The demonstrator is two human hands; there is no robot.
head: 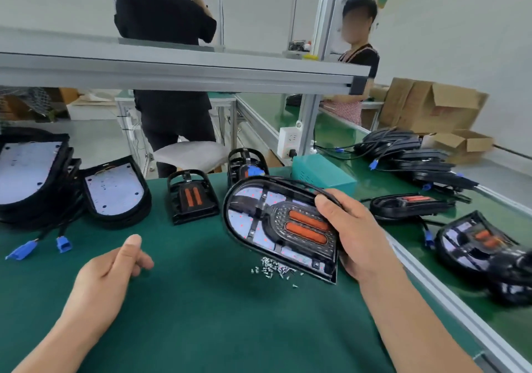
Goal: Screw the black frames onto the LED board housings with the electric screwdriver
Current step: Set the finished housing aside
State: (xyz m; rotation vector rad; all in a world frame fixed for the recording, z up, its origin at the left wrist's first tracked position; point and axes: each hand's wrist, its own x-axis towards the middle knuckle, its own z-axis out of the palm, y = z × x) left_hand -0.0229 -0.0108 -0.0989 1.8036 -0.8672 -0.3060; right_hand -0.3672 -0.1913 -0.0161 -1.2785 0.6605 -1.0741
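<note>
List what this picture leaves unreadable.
Head view:
- Electric screwdriver: nowhere in frame.
- Screws: too small to count.
- Left hand: curled fingers hide whether it holds anything.
- Right hand: most of its fingers lie behind the held housing.
- Assemblies at right edge: blurred, cut off.

The table (201, 315) is viewed from one head-worn camera, aimed forward and down, close behind the fingers (328, 211).
</note>
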